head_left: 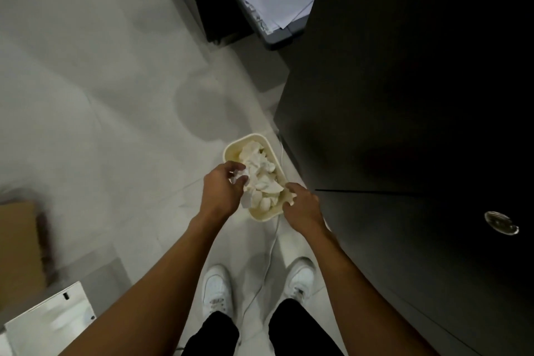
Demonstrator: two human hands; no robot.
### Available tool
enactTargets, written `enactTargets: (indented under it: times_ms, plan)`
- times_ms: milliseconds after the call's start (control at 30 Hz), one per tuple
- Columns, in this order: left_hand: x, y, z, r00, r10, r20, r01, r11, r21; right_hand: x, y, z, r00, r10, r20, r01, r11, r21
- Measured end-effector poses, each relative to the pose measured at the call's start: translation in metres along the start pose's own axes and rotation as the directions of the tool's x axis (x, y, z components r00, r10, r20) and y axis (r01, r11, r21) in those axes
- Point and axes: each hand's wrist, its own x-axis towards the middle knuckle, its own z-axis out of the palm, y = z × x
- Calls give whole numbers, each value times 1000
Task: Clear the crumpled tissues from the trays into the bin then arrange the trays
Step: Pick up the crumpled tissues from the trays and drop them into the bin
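Left hand [222, 191] was clutching a crumpled tissue [238, 176] at the bin's [264, 215] 9 o'clock. Right hand [303, 205] was at 4 o'clock, grip unclear tbh. Looked feather-light and squishy, so pinch anywhere.

A crumpled tissue [239, 177] is pinched in the left hand [221, 192] over a cream bin [230, 150] heaped with tissues [261, 179]. The right hand [302, 206] is seen curled at the bin's rim, its grip unclear.

Open floor [95, 101] lay left of the bin [231, 149]. A dark cabinet [404, 89] stood hard along its right side, apparently touching. Heaped tissues [260, 173] filled its mouth. A white cable [270, 243] trailed alongside.
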Motion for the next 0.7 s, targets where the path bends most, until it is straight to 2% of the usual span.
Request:
enactTargets:
  times_ms: [133,233,300,467,700]
  plan:
    - [0,9,22,999,-28,40,27,1000,11,-6,5,-19,997,11,-78,-2,994,108]
    - [-9,5,34,963,-66,261,-6,964,265,-9,6,-28,993,12,-117,6,988,157]
    - [-21,3,33,940,-111,324,-6,941,340,-16,2,-34,992,10,-122,11,986,166]
    - [-47,18,-1,958,-85,276,0,955,295,-47,-25,-53,987,-61,-148,88,979,185]
    - [-84,97,-76,985,12,172,-38,988,147,-115,-85,-97,976,-113,-185,152,966,210]
